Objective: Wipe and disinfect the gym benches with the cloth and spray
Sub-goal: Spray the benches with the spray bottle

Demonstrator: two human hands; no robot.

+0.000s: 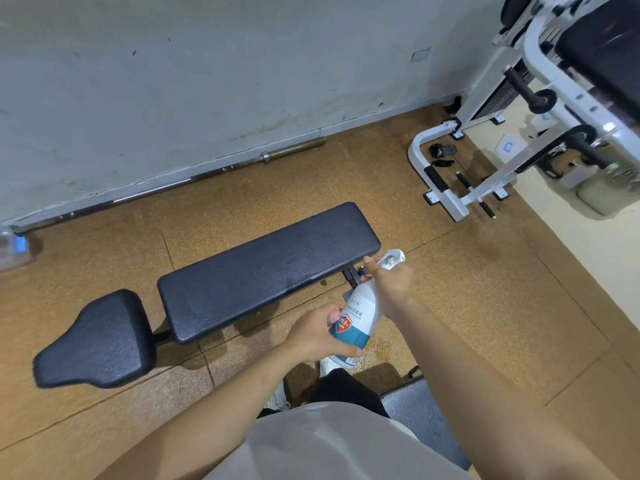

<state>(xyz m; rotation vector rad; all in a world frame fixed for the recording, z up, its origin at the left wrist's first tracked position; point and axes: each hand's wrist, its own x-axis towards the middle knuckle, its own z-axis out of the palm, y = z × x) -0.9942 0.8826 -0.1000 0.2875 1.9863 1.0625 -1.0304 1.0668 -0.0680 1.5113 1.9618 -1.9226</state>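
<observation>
A black padded gym bench lies across the middle of the floor, its long pad to the right and its smaller seat pad at the lower left. Just in front of the bench's right end I hold a white spray bottle with a blue label. My left hand grips the bottle's lower body. My right hand is closed around its neck and white trigger head. No cloth is in view.
A barbell lies along the foot of the grey wall. A white exercise machine with black pads stands at the upper right. A clear container sits at the left edge. A grey mat lies by my feet.
</observation>
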